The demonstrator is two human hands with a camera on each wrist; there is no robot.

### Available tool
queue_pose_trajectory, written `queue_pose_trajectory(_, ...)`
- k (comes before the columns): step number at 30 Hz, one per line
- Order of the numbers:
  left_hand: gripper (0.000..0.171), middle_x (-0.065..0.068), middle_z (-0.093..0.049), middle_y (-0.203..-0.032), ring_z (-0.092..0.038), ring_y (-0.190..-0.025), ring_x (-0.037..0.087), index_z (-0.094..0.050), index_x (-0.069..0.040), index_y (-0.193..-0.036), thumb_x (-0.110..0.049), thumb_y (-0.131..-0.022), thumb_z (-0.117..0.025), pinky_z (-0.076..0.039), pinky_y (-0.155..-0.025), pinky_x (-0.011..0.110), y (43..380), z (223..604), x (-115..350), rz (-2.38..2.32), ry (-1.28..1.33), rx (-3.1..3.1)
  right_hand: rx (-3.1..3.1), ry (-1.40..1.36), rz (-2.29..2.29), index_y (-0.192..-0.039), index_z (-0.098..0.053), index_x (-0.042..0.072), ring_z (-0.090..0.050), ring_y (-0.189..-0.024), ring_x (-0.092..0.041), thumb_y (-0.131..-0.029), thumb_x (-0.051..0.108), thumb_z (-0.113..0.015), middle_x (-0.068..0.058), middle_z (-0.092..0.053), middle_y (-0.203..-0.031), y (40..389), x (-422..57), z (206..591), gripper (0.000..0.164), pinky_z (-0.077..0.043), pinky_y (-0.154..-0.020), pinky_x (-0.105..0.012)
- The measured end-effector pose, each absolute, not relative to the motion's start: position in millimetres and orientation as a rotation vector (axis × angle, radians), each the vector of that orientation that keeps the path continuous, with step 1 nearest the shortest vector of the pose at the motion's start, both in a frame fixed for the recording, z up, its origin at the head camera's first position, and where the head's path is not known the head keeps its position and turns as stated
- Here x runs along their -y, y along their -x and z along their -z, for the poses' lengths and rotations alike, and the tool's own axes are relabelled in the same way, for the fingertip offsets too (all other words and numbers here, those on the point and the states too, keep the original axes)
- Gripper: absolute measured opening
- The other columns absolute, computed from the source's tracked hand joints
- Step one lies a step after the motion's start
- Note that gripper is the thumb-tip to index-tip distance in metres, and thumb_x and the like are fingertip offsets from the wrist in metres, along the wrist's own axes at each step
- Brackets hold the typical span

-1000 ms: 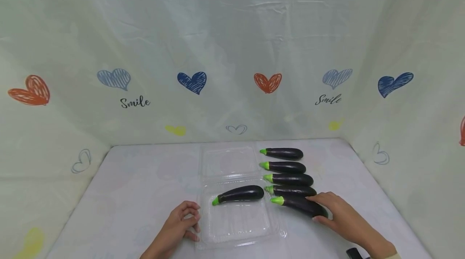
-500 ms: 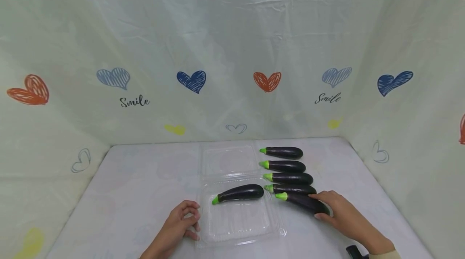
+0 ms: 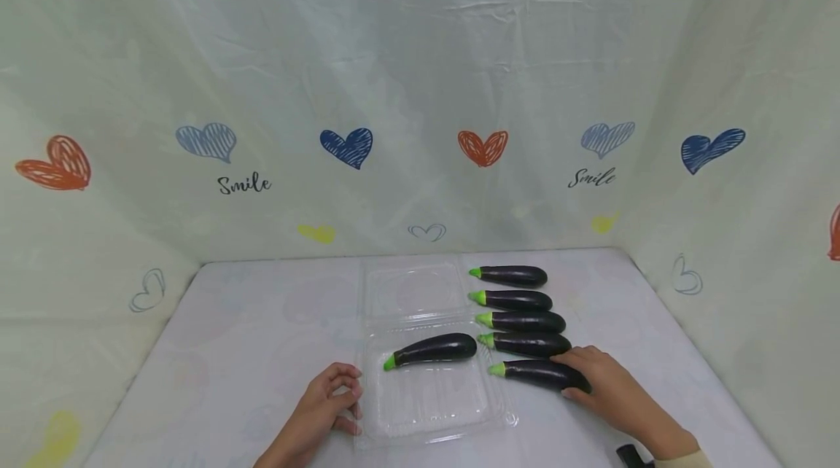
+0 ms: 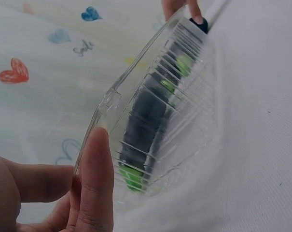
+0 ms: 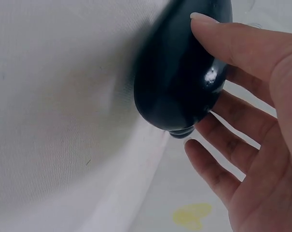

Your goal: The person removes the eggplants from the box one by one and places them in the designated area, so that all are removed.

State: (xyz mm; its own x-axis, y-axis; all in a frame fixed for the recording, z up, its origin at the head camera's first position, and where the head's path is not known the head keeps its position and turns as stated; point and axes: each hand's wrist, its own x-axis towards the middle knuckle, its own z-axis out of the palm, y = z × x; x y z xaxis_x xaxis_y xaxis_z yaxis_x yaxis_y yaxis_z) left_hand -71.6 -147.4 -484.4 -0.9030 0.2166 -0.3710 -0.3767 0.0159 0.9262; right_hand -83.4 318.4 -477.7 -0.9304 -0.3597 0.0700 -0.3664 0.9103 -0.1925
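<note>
A clear plastic clamshell container [image 3: 426, 417] lies unfolded on the table, its lid half [image 3: 413, 291] toward the back wall. One dark eggplant [image 3: 436, 348] with a green stem lies inside the near half. At the container's left edge my left hand [image 3: 323, 402] pinches the rim between thumb and finger, as the left wrist view shows. My right hand [image 3: 607, 384] grips the nearest eggplant [image 3: 534, 373] by its rounded end, thumb on one side and fingers on the other. That eggplant's stem points left, close to the container's right edge.
Several more eggplants [image 3: 525, 322] lie in a column right of the container, stems leftward. A black object [image 3: 631, 455], partly out of view, is by the right wrist. A heart-printed cloth wall [image 3: 420, 191] borders the white table [image 3: 262, 322] behind and at the sides.
The eggplant in my right hand has swung its stem end left and toward me, leaving a gap to the row behind. My right hand has shifted slightly left; the left hand has stayed put.
</note>
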Motion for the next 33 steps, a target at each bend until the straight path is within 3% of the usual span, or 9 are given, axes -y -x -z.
queue_pose_trajectory(18, 0.033, 0.006, -0.056, -0.1, -0.061, -0.076, 0.019, -0.043, 0.01, -0.129, -0.001, -0.102, -0.06, -0.063, -0.06, 0.033, 71.6, 487.0, 148.2, -1.953, 0.144, -1.881, 2.865, -0.628, -0.218, -0.116, -0.076, 0.014, -0.065, -0.102, -0.019, -0.07, 0.015, -0.098, 0.002, -0.068, -0.112, 81.5, -309.7, 472.5, 0.051, -0.061, -0.087, -0.041)
queue_pose_trajectory(33, 0.032, 0.007, -0.057, -0.1, -0.061, -0.076, 0.019, -0.045, 0.009, -0.129, -0.001, -0.102, -0.061, -0.062, -0.061, 0.034, 71.4, 487.8, 148.8, -1.959, 0.157, -1.871, 2.824, -0.772, -0.23, -0.121, -0.075, 0.017, -0.066, -0.106, -0.02, -0.074, 0.017, -0.096, 0.003, -0.069, -0.117, 82.0, -287.3, 438.9, 0.052, -0.061, -0.089, -0.043)
